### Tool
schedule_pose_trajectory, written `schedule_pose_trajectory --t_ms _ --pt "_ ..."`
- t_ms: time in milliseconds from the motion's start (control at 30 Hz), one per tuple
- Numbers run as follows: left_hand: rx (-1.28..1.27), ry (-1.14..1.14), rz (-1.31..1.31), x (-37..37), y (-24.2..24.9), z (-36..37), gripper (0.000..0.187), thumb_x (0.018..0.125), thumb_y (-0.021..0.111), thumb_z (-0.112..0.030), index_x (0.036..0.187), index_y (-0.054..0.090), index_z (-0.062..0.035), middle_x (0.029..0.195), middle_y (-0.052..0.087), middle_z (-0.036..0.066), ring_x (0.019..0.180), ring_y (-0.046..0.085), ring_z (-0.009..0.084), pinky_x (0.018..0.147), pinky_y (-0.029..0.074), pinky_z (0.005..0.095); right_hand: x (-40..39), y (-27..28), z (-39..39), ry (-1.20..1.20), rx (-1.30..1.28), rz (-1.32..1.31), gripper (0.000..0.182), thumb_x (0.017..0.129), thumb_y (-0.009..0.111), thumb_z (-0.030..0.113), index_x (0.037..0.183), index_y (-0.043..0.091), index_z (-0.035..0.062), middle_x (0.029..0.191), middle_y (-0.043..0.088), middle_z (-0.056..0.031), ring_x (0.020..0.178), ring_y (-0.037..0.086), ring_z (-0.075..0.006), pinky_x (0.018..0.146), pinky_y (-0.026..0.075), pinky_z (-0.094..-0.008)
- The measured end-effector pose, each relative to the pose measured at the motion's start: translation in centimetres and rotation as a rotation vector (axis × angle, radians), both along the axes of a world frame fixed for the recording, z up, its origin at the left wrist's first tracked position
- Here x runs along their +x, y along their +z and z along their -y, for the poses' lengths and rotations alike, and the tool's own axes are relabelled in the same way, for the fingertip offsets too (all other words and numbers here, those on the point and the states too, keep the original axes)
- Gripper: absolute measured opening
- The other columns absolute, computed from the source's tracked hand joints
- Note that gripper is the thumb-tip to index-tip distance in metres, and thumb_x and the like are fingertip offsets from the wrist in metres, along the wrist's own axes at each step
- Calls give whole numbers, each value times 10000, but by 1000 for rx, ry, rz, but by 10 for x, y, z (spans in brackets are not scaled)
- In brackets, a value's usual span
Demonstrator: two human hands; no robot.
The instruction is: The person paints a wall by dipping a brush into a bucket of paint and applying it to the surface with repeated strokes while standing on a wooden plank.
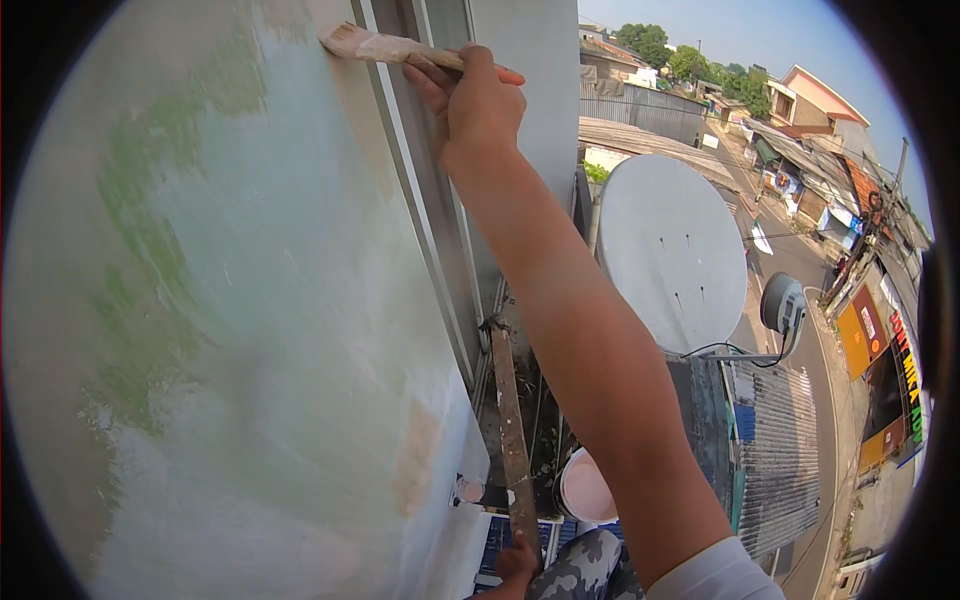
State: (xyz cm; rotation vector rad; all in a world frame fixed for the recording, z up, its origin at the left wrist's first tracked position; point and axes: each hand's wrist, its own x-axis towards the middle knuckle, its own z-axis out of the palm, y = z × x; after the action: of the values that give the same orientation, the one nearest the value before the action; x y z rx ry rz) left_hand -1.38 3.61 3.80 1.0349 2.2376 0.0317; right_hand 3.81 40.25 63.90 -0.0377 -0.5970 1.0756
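Observation:
My right hand (485, 100) is raised at the top of the view, its fingers closed round the handle of a paintbrush (385, 46). The brush's pale, paint-coated bristles touch the wall beside a window or door frame (405, 150). Low down, my left hand (518, 560) is closed on the lower end of a long brown bar (512, 430) spotted with paint; part of this hand is out of view. The wall (270, 400) on the left has patchy green, whitish and beige paint. A bucket (588, 487) with pale pink paint stands right of the bar.
A large grey satellite dish (672, 250) with its receiver arm (785, 305) lies right of my right arm. Below are a corrugated roof (775, 450) and a street (820, 400) with shops, from a height. My camouflage-clad knee (590, 570) is at the bottom.

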Motion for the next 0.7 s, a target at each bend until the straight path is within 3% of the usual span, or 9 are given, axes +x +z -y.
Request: schedule_pose_trajectory --t_ms 167,300,367,467,533,567,600,667,700 --pt "-60 -9 36 4 5 -4 894 938 273 -676 893 724 95 946 696 302 967 677 442 864 518 501 26 -208 40 -99 -514 285 267 962 547 160 925 555 -104 889 649 -211 730 716 -276 675 649 -343" --pt "-36 0 24 1 4 -6 885 937 284 -675 876 728 88 928 696 302 948 678 450 854 520 507 41 -287 68 -137 -698 630 285 965 545 156 783 596 -57 795 666 -151 626 685 -223 589 615 -322" --pt "-11 -5 24 2 0 -2 866 940 302 -661 852 724 90 906 691 309 925 677 460 835 521 514 31 -255 70 -275 -613 764 300 949 572 139 727 590 -61 711 661 -146 612 706 -222 545 621 -309" --pt "44 -24 11 2 -5 0 840 950 329 -635 808 713 97 861 679 325 880 675 475 796 525 526 15 -163 54 -472 -439 944 343 917 598 127 624 554 -46 586 627 -119 570 698 -186 490 584 -289" --pt "44 -30 3 3 -1 -1 843 952 320 -635 810 715 96 858 679 324 874 675 473 794 525 527 9 -107 15 -724 -199 914 373 868 601 157 553 496 -13 462 514 -90 386 491 -170 429 426 -336" --pt "47 -26 2 4 3 -2 844 951 319 -638 809 716 93 855 680 323 873 676 472 793 524 529 13 -66 13 -714 -191 975 400 879 567 199 550 591 -27 574 669 -101 506 683 -185 591 570 -259" --pt "48 -23 0 5 7 -3 845 950 317 -640 809 718 91 853 680 322 871 676 472 792 523 531 16 -31 12 -700 -84 906 322 894 545 168 670 623 -50 654 688 -126 564 699 -212 616 599 -288" --pt "51 -24 -10 3 9 -2 847 949 314 -642 804 720 87 848 681 320 870 676 471 790 521 535 40 23 29 -348 137 735 217 969 470 67 1031 521 -134 837 651 -260 758 716 -251 618 640 -278" --pt "51 -24 -15 3 8 -2 848 950 312 -642 801 721 85 845 681 319 870 676 471 789 521 537 39 32 30 -329 143 567 210 964 473 69 992 518 -135 823 655 -247 724 713 -257 613 638 -284"
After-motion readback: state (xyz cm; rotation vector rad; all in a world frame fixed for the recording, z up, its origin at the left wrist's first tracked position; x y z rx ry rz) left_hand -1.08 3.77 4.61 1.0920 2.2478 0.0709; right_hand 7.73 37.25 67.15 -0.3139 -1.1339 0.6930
